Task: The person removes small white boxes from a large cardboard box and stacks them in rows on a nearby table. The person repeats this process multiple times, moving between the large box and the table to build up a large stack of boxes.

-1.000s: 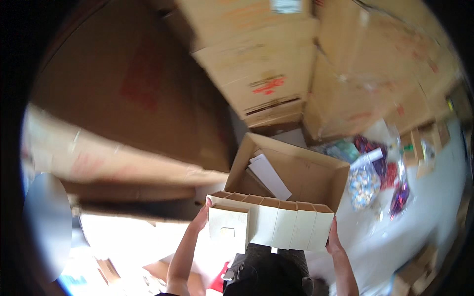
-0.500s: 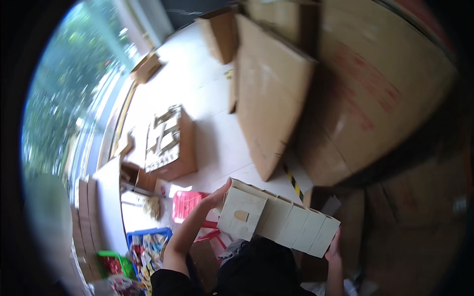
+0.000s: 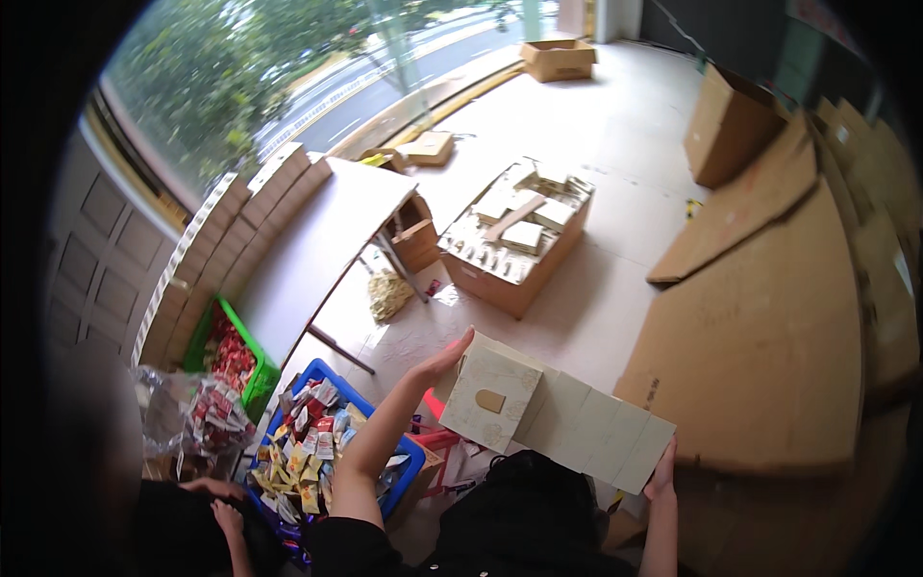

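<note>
My left hand (image 3: pixel 449 356) grips the left end of a row of cream paper boxes (image 3: pixel 602 432). At that end a box (image 3: pixel 504 381) with a floral pattern and a small tan arched tab lies on top of the others. My right hand (image 3: pixel 660 470) is closed round the row's right end; its fingers are partly hidden. Below the boxes a red plastic stool (image 3: pixel 437 444) is partly covered. Beside my left forearm stands a blue crate (image 3: pixel 397 481) of small snack packets.
A carton (image 3: pixel 510 288) packed with cream boxes stands on the floor ahead. Left are a white table (image 3: pixel 300 258) with stacked boxes (image 3: pixel 204 261) and a green crate (image 3: pixel 221 314). Flattened cardboard (image 3: pixel 750 337) leans right; a window runs behind. Another person's hand (image 3: pixel 227 515) is at lower left.
The view has swung from the large cartons round to the window, table and floor carton. Both hands still hold the boxes, now tilted down to the right. Another person has appeared at lower left.
</note>
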Action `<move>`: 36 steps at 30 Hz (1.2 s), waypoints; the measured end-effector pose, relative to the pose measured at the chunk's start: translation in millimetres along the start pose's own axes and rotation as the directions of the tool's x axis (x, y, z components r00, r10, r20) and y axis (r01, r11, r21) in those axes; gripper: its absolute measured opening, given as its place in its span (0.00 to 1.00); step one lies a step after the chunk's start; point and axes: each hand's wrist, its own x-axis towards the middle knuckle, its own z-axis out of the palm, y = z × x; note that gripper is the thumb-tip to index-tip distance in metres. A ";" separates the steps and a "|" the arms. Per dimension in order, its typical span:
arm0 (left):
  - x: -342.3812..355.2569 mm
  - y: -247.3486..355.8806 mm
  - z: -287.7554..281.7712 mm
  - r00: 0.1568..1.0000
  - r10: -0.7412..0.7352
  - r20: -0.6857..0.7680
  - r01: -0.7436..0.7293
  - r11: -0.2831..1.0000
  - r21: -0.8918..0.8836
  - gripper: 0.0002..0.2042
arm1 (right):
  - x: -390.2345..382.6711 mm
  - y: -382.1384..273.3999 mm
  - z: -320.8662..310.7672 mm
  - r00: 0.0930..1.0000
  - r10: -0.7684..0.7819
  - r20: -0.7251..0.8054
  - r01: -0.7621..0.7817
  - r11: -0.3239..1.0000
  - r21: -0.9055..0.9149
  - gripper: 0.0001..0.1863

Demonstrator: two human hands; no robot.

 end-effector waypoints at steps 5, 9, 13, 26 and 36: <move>10.5 13.6 -45.2 0.982 -0.021 -0.190 -0.023 0.973 -0.228 0.42 | 145.9 -67.1 64.2 0.951 0.189 0.246 -0.136 0.966 -0.219 0.41; 34.1 41.2 -75.4 0.939 -0.002 -0.343 -0.119 0.937 -0.330 0.42 | 263.1 -123.0 136.2 0.890 0.321 0.324 -0.158 0.883 -0.442 0.42; 52.0 44.7 -105.6 0.852 -0.064 -0.519 -0.166 0.908 -0.384 0.43 | 367.9 -148.8 183.1 0.827 0.413 0.381 -0.172 0.832 -0.528 0.42; 2.4 80.3 -189.4 0.626 -0.243 -0.741 -0.273 0.822 -0.500 0.48 | 533.5 -113.6 403.8 0.547 0.694 0.468 -0.210 0.655 -0.726 0.40; -36.7 91.1 -412.2 0.537 -0.218 -0.815 -0.369 0.808 -0.459 0.53 | 603.6 -30.5 668.3 0.441 0.764 0.470 -0.120 0.570 -0.813 0.45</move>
